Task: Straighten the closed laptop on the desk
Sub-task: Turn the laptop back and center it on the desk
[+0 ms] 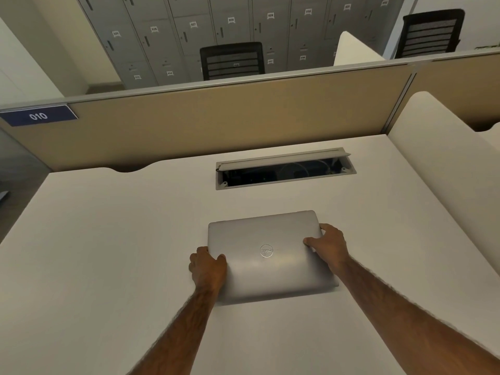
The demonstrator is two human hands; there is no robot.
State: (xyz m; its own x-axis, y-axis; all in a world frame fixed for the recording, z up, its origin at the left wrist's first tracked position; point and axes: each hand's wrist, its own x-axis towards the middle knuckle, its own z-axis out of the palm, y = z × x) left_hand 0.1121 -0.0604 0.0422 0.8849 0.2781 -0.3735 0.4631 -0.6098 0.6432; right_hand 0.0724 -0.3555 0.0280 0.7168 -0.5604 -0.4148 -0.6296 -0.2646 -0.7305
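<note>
A closed silver laptop point(266, 253) lies flat on the white desk point(108, 253), its round logo facing up and its edges turned slightly off the desk's lines. My left hand point(207, 269) grips the laptop's left edge, thumb on the lid and fingers curled around the side. My right hand point(328, 246) grips the right edge near the far corner, thumb resting on the lid. Both forearms reach in from the bottom of the view.
An open cable hatch point(285, 170) with wires inside sits in the desk beyond the laptop. A tan partition point(216, 115) with a blue "010" label point(38, 115) backs the desk. A white side panel point(438, 147) rises at right. Black chairs and grey lockers stand behind.
</note>
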